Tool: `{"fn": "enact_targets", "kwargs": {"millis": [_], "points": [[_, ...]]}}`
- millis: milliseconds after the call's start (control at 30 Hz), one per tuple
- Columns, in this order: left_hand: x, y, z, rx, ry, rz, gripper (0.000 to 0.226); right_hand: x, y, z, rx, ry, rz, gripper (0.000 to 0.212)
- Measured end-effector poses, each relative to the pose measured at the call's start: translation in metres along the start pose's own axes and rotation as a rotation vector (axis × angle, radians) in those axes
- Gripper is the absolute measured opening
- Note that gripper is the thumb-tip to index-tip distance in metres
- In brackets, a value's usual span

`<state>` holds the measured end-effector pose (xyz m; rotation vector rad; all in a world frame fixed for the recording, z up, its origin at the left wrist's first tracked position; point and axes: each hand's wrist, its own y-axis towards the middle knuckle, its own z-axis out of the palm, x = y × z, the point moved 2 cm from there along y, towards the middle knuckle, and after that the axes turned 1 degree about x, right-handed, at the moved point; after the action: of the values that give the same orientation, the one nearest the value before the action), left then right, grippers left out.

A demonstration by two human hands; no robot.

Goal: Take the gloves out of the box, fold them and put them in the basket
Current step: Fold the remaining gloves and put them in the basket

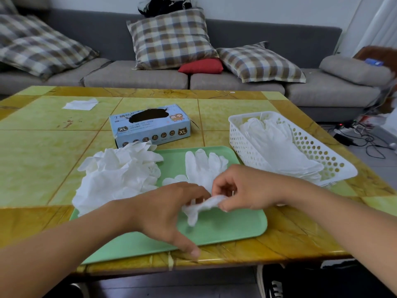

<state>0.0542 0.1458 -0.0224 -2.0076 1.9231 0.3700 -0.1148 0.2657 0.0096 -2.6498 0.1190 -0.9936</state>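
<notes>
A white glove lies flat on the green tray, fingers pointing away from me. My right hand pinches its bunched cuff end just above the tray. My left hand holds the same bunched cuff from the left, thumb stretched toward the tray's near edge. A loose pile of white gloves covers the tray's left end. The light-blue glove box stands behind the tray, its top opening dark. The white perforated basket at the right holds several gloves.
A white tissue lies at the table's far left. The yellow-green table ends just beyond the tray's near edge. A grey sofa with checked cushions runs behind it. Cables lie on the floor at right.
</notes>
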Motion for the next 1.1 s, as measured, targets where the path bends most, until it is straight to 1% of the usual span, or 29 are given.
{"fn": "enact_targets", "kwargs": {"millis": [33,67,100,133,167,200,267,300,367,400,433,467,533,567,633,733,767,867,967,1033,1100], "points": [[-0.001,0.003,0.001,-0.148,-0.013,0.013,0.061,0.002,0.001,-0.008,-0.013,0.152,-0.011,0.011],[-0.002,0.006,-0.003,-0.323,-0.04,0.027,0.049,0.006,0.002,-0.016,-0.028,0.288,-0.033,0.012],[-0.004,0.009,-0.01,-0.485,-0.099,0.031,0.035,0.009,0.002,-0.023,-0.044,0.423,-0.051,0.015],[-0.007,0.011,-0.019,-0.61,-0.2,0.02,0.028,0.014,0.002,-0.029,-0.066,0.568,-0.061,0.018],[-0.011,0.011,-0.031,-0.684,-0.354,-0.005,0.026,0.017,0.003,-0.035,-0.097,0.725,-0.072,0.02],[-0.015,0.012,-0.044,-0.711,-0.54,-0.052,0.024,0.021,0.002,-0.042,-0.14,0.888,-0.091,0.02],[-0.02,0.014,-0.063,-0.705,-0.874,-0.156,0.028,0.027,0.0,-0.056,-0.217,1.135,-0.143,0.011],[-0.02,0.015,-0.071,-0.713,-0.982,-0.187,0.031,0.029,-0.001,-0.06,-0.225,1.169,-0.169,0.022],[-0.02,0.014,-0.081,-0.754,-1.111,-0.209,0.033,0.028,0.002,-0.058,-0.199,1.075,-0.198,0.066],[-0.019,0.012,-0.084,-0.769,-1.155,-0.213,0.032,0.029,0.003,-0.052,-0.166,1.004,-0.207,0.083],[-0.019,0.011,-0.086,-0.771,-1.186,-0.22,0.031,0.03,0.006,-0.044,-0.144,0.948,-0.214,0.087],[-0.02,0.01,-0.087,-0.762,-1.208,-0.225,0.03,0.031,0.008,-0.035,-0.15,0.928,-0.212,0.078],[-0.02,0.006,-0.089,-0.738,-1.211,-0.218,0.026,0.042,0.013,-0.021,-0.235,0.956,-0.206,0.052],[-0.02,0.005,-0.089,-0.724,-1.207,-0.208,0.024,0.048,0.015,-0.018,-0.296,0.991,-0.199,0.046],[-0.02,0.002,-0.091,-0.721,-1.186,-0.201,0.022,0.054,0.017,-0.017,-0.409,1.014,-0.19,0.041],[-0.019,-0.001,-0.097,-0.742,-1.163,-0.189,0.028,0.059,0.016,-0.025,-0.554,0.979,-0.192,0.015],[-0.018,-0.003,-0.1,-0.742,-1.167,-0.188,0.032,0.059,0.015,-0.029,-0.595,0.981,-0.197,0.014],[-0.02,-0.004,-0.103,-0.706,-1.221,-0.173,0.038,0.061,0.009,-0.039,-0.663,1.022,-0.241,0.018],[-0.028,-0.002,-0.106,-0.719,-1.245,-0.163,0.039,0.066,-0.002,-0.051,-0.682,1.026,-0.283,0.022],[-0.034,0.001,-0.111,-0.744,-1.246,-0.165,0.036,0.064,-0.011,-0.06,-0.669,0.974,-0.272,0.024],[-0.04,0.007,-0.119,-0.743,-1.211,-0.159,0.026,0.062,-0.023,-0.072,-0.653,0.947,-0.262,0.028]]}}
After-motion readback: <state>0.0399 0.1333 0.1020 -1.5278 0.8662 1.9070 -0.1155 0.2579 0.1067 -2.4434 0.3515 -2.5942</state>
